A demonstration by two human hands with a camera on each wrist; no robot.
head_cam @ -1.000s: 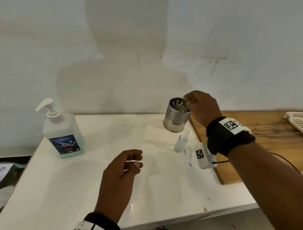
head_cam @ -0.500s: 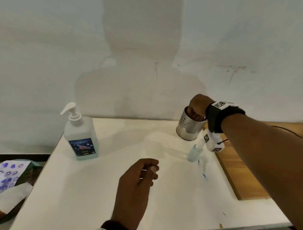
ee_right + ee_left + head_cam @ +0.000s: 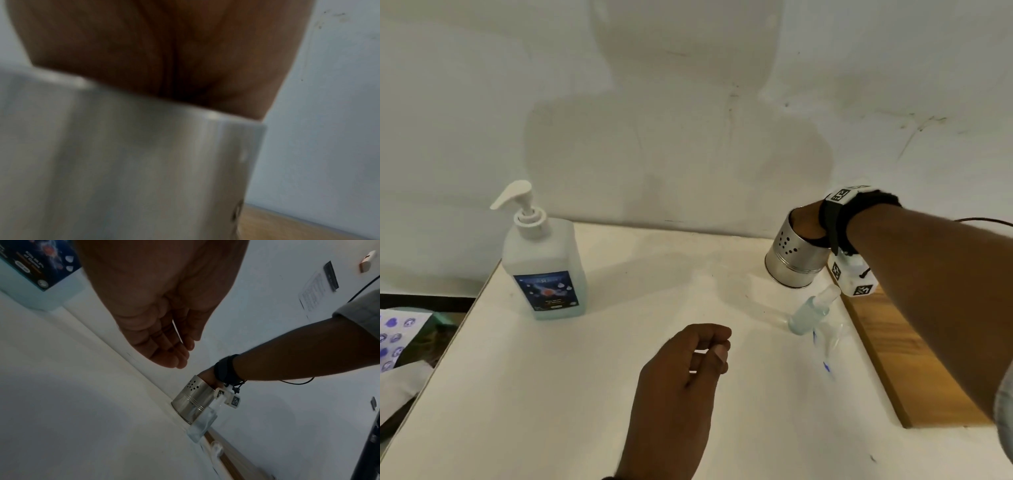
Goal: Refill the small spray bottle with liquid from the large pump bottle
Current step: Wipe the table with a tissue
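The large pump bottle [image 3: 544,270] stands upright at the back left of the white table [image 3: 551,394]; its label [image 3: 35,264] shows in the left wrist view. The small spray bottle [image 3: 810,313], holding pale liquid, stands near the table's right side. Just behind it is a perforated metal cup [image 3: 794,263], slightly tilted. My right hand [image 3: 806,222] grips the cup at its rim, with the fingers hidden inside. My left hand [image 3: 709,349] hovers over the middle of the table, fingers loosely curled and holding nothing.
A clear cap or tube with a blue tip [image 3: 825,346] lies just in front of the spray bottle. A wooden board [image 3: 914,370] borders the table on the right. Printed material [image 3: 397,335] lies past the left edge. The wall runs close behind.
My right hand has brought the metal cup down from mid-air to the table surface behind the spray bottle. The left hand has stayed hovering with curled fingers.
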